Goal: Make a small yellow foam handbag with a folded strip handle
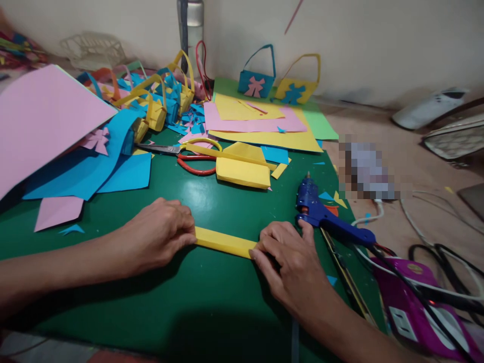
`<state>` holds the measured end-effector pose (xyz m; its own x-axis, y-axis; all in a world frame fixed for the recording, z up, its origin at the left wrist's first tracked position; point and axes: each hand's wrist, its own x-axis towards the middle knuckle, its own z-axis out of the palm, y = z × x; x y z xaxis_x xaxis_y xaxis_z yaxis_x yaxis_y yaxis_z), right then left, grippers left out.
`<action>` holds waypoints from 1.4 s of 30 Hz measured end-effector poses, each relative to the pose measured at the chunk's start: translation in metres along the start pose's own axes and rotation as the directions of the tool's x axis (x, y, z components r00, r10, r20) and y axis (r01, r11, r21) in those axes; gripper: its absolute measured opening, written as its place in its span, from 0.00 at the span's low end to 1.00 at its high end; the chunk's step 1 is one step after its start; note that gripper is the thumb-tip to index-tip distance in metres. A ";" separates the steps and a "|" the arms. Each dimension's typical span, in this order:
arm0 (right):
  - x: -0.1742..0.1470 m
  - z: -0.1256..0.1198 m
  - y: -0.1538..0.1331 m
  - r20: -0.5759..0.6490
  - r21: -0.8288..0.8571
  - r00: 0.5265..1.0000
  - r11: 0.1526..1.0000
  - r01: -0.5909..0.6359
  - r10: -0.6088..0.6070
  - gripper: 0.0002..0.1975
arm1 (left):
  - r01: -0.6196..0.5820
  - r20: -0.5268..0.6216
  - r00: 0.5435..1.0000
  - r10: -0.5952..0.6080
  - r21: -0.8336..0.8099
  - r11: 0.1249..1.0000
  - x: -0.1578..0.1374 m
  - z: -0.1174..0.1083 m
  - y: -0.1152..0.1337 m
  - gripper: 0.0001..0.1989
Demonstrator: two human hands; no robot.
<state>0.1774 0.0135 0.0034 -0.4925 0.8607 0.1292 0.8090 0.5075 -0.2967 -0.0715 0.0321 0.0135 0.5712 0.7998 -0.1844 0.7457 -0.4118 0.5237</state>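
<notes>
Green desk (pixel 124 292) is crowded along its far side and edges; an arm sweep could drag paper into the work area. Large pink sheet (pixel 49 121) overhangs blue paper (pixel 124 174) near the left arm (pixel 75 272); lifting that arm carelessly might catch it. Magenta extension block (pixel 401 290) sits past the desk's right edge, black cord (pixel 393 265) crossing it; snag that cord and the blue hot-glue gun (pixel 321 212) could get yanked. Gun is right beside the right hand (pixel 289 254), nozzle pointing away; can't tell if it's hot, but reaching that way blind risks a burn. Scissors (pixel 174 149) lie well ahead, yellow paper over the handles; tugging that could swing the blades. Folded yellow paper strip (pixel 223 242) spans between the hands, front-centre: left hand (pixel 161 234) pinches one end, right hand grips the other. Uneven pull could skew the crease; too much tension could tear it. Small blue scrap (pixel 331 280) by the right wrist could stick to any stray glue.
</notes>
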 end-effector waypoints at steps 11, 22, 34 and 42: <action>0.001 0.001 0.000 -0.047 -0.062 0.998 0.997 0.047 -0.050 0.12 | 0.016 -0.065 0.998 -0.001 0.229 0.973 0.001 0.005 0.003 0.12; 0.000 0.003 0.001 -0.052 -0.053 0.997 0.998 0.045 -0.048 0.12 | -0.001 -0.080 0.996 0.027 0.301 0.954 0.001 0.007 0.004 0.12; 0.000 0.005 0.003 -0.058 -0.024 0.997 0.998 0.058 -0.059 0.11 | -0.010 -0.038 0.999 0.024 0.348 0.938 0.003 0.005 0.005 0.13; -0.001 -0.001 0.000 0.009 -0.053 0.999 0.998 0.036 -0.036 0.11 | -0.018 -0.066 0.997 0.045 0.362 0.932 0.001 0.008 0.003 0.14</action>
<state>0.1781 0.0128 0.0044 -0.5239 0.8416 0.1315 0.8064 0.5398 -0.2417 -0.0657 0.0280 0.0082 0.5800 0.8078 -0.1052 0.8090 -0.5560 0.1907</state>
